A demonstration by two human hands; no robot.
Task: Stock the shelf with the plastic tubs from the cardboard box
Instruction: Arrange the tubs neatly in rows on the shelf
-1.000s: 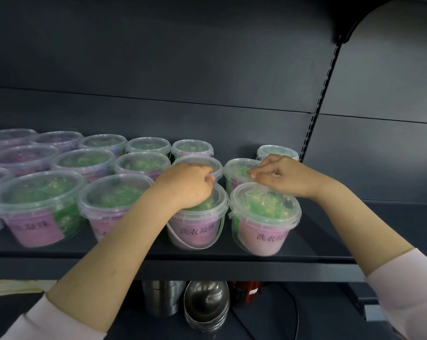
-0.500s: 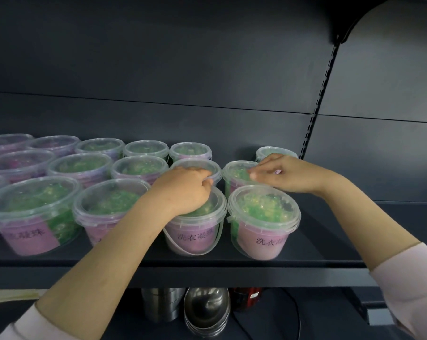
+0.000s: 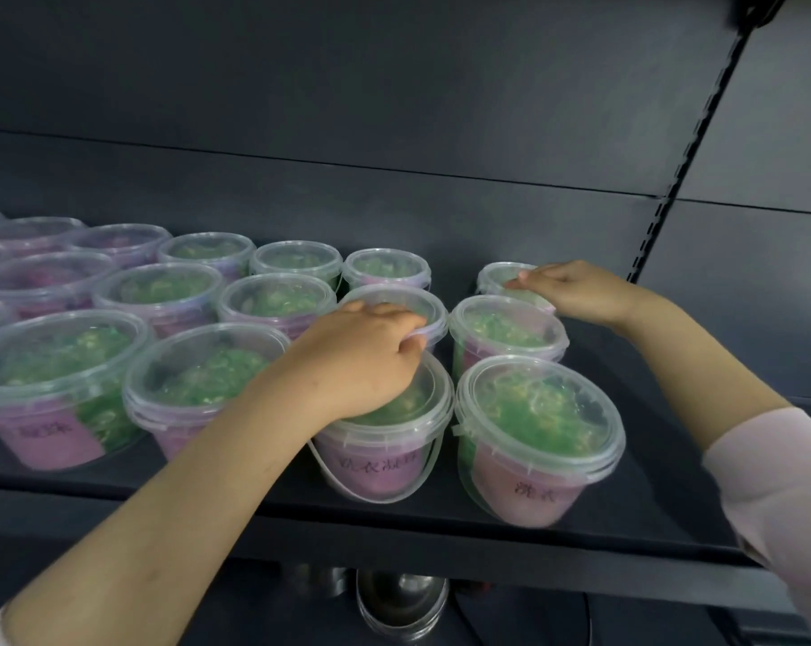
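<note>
The rear tub (image 3: pixel 496 276) stands two rows behind the front-right tub (image 3: pixel 539 426), deep on the shelf (image 3: pixel 650 510). My right hand (image 3: pixel 580 293) pinches its lid rim. My left hand (image 3: pixel 361 361) curls over the rim of the middle tub (image 3: pixel 408 300), diagonally behind and left of the front-right tub. I judge this is squaring up, so I should nudge both level and gently, closing gaps without tipping neighbours.

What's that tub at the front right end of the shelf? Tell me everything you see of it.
The tub is a round bucket of clear plastic with a clear lid, upright. Green lumps fill it; a pink label with dark characters covers its front. It stands on the dark shelf near the front edge, last in its row. The left hand and right hand grip other tubs, not it.
</note>
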